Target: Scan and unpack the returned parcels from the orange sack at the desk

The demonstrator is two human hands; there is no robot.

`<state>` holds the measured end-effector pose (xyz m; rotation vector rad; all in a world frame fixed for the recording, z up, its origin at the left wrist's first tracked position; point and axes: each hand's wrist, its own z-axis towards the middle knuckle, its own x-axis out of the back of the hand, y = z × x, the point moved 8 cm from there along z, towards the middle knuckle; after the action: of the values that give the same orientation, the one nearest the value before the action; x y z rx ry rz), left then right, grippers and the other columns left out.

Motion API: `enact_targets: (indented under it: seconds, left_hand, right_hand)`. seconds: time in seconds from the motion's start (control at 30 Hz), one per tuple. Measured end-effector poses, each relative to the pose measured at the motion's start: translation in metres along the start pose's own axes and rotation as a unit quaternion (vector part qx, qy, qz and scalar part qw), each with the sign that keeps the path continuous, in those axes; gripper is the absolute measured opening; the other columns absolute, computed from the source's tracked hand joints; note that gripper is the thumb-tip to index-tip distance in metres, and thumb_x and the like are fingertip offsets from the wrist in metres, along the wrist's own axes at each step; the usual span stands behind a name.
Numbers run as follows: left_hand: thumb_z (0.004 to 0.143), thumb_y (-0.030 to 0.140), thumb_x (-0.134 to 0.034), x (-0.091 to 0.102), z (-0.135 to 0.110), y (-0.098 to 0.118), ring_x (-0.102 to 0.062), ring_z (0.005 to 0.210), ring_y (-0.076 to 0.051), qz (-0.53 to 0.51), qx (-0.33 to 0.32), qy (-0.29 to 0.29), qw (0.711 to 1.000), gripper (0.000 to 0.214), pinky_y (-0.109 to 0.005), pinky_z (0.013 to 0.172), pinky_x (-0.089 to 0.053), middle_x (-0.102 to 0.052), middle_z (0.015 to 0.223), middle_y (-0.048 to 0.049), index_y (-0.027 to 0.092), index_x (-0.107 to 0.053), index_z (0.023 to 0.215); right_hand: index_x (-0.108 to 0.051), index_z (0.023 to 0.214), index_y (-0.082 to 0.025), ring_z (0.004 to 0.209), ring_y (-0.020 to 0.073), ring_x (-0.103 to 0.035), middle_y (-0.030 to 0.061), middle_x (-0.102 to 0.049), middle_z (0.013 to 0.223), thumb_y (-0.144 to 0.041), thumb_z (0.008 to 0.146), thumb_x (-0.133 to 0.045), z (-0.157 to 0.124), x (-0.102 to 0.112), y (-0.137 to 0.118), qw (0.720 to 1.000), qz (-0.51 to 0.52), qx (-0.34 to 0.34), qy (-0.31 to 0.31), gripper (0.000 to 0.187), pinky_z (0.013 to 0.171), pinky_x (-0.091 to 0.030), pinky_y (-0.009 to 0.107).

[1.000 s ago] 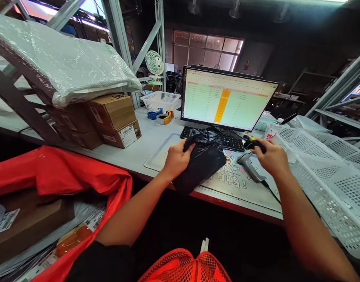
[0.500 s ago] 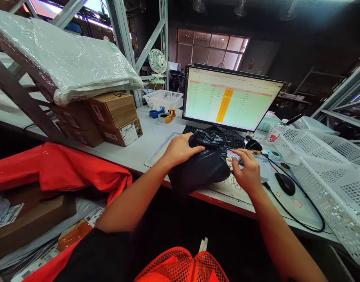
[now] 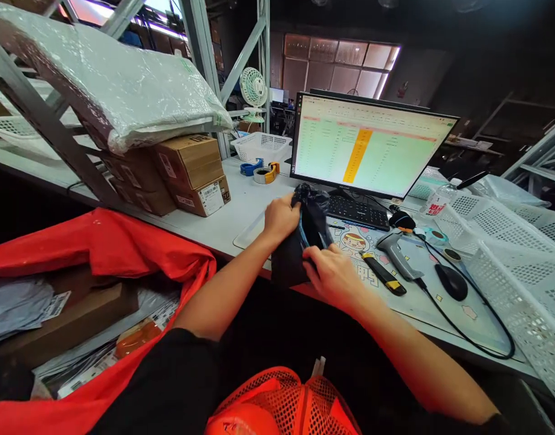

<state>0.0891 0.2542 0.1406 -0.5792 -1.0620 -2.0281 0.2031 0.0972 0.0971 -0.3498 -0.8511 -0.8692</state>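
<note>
Gripping a black plastic bag (image 3: pixel 310 241) with both hands, we hold it upright at the front edge of the white tabletop (image 3: pixel 254 208), its lower end hanging just over that edge. Our left hand (image 3: pixel 282 220) wraps the gathered upper part, fingers curled over the plastic and pinching it, while our right hand (image 3: pixel 332 278) presses against the lower right side, fingers bunched on the bag rather than spread. A thin blue strip (image 3: pixel 303 232) shows in a fold of the plastic; we cannot tell what it belongs to. Just right of the bag, on a printed desk mat (image 3: pixel 354 241), lie a yellow-and-black utility knife (image 3: pixel 384 273) and a grey barcode scanner (image 3: pixel 398 257), with a black computer mouse (image 3: pixel 451 282) further right. Behind the bag sit a black keyboard (image 3: pixel 357 212) and a monitor (image 3: pixel 372 145) showing a spreadsheet. Further left stand cardboard boxes (image 3: pixel 191 175) beneath a plastic-wrapped package (image 3: pixel 109 84), near a roll of tape (image 3: pixel 265 175); white mesh baskets (image 3: pixel 508 254) crowd the right.
</note>
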Motion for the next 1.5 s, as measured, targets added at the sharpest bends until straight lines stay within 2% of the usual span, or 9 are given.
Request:
enact_targets:
  seconds: [0.2,0.37,0.57,0.63,0.73,0.93,1.13,1.33,1.5]
  left_hand:
    - [0.104,0.035,-0.048,-0.041,0.029,-0.053,-0.072,0.114,-0.038,0.108,0.069,-0.067,0.99,0.038,-0.041,0.089,-0.052,-0.077,0.122,-0.0199,0.019,-0.078,0.12]
    - [0.102,0.035,-0.053,-0.07,0.03,-0.061,-0.069,0.117,-0.039,0.112,0.055,-0.13,0.984,0.037,-0.045,0.098,-0.052,-0.076,0.122,-0.0201,0.017,-0.078,0.123]
    - [0.09,0.028,-0.067,-0.003,-0.005,0.022,-0.045,0.145,-0.04,0.049,-0.243,-0.028,0.968,0.056,-0.055,0.122,-0.033,-0.058,0.152,-0.0171,0.02,-0.062,0.145]
    - [0.093,0.034,-0.066,0.004,-0.035,0.052,-0.056,0.134,-0.034,-0.011,-0.339,-0.134,0.931,0.038,-0.047,0.117,-0.04,-0.067,0.137,-0.0132,0.022,-0.07,0.129]
    - [0.084,0.047,-0.078,-0.017,-0.077,0.062,-0.07,0.103,-0.029,-0.004,-0.326,-0.352,0.877,0.03,-0.036,0.097,-0.051,-0.076,0.108,-0.0088,0.025,-0.076,0.104]
    - [0.059,0.041,-0.096,-0.06,-0.098,0.026,-0.073,0.11,-0.044,0.151,-0.193,-0.432,0.868,0.056,-0.046,0.095,-0.054,-0.078,0.115,-0.0191,0.02,-0.075,0.106]
    - [0.087,0.02,-0.068,-0.054,-0.099,0.031,-0.077,0.102,-0.036,0.152,-0.231,-0.408,0.87,0.029,-0.038,0.086,-0.055,-0.08,0.109,-0.0138,0.024,-0.074,0.116]
    - [0.092,0.017,-0.056,-0.029,-0.117,0.044,-0.076,0.11,-0.028,-0.062,-0.25,-0.331,0.908,0.039,-0.033,0.089,-0.055,-0.079,0.12,-0.0076,0.026,-0.069,0.127]
    - [0.09,0.017,-0.053,-0.024,-0.142,0.059,-0.075,0.108,-0.023,-0.277,-0.268,-0.252,0.888,0.038,-0.032,0.095,-0.058,-0.079,0.118,-0.0081,0.022,-0.071,0.122]
  right_hand:
    - [-0.055,0.117,-0.02,0.069,0.0192,-0.066,0.0034,-0.076,0.087,-0.017,0.107,-0.049,-0.06,-0.004,-0.015,0.996,0.047,0.036,-0.06,0.012,0.077,-0.046,0.036]
    - [-0.047,0.14,-0.018,0.073,0.0202,-0.07,0.0039,-0.077,0.088,-0.017,0.106,-0.051,-0.097,-0.008,0.0,0.998,0.053,-0.007,-0.029,0.034,0.084,-0.052,0.039]
    - [-0.054,0.13,-0.021,0.081,0.0218,-0.069,0.0048,-0.075,0.093,-0.019,0.104,-0.056,-0.116,-0.015,0.022,0.994,0.068,-0.08,0.029,0.026,0.091,-0.053,0.045]
    - [-0.059,0.12,-0.022,0.087,0.0232,-0.068,0.0061,-0.074,0.097,-0.016,0.102,-0.055,-0.115,-0.018,0.023,0.993,0.07,-0.087,0.033,0.02,0.092,-0.051,0.046]
    - [-0.063,0.115,-0.022,0.097,0.025,-0.066,0.0077,-0.073,0.102,-0.014,0.1,-0.056,-0.109,-0.019,0.023,0.991,0.073,-0.102,0.046,0.018,0.094,-0.05,0.047]
    - [-0.068,0.116,-0.022,0.119,0.0288,-0.063,0.013,-0.069,0.126,-0.015,0.099,-0.06,-0.106,-0.026,0.019,0.991,0.089,-0.096,0.038,0.02,0.1,-0.053,0.049]
    - [-0.056,0.147,-0.027,0.153,0.0325,-0.046,0.0174,-0.046,0.164,-0.022,0.102,-0.061,-0.12,-0.019,0.037,0.966,0.172,-0.17,0.092,0.046,0.118,-0.048,0.059]
    - [-0.025,0.169,-0.03,0.165,0.0372,-0.022,0.0185,-0.015,0.179,-0.056,0.094,-0.072,-0.133,-0.001,0.071,0.911,0.205,-0.299,0.198,0.092,0.122,-0.04,0.065]
    - [-0.051,0.151,-0.02,0.134,0.0373,-0.065,0.021,-0.065,0.144,-0.097,0.08,-0.053,-0.144,-0.041,0.081,0.796,0.454,-0.351,0.193,0.104,0.102,-0.06,0.055]
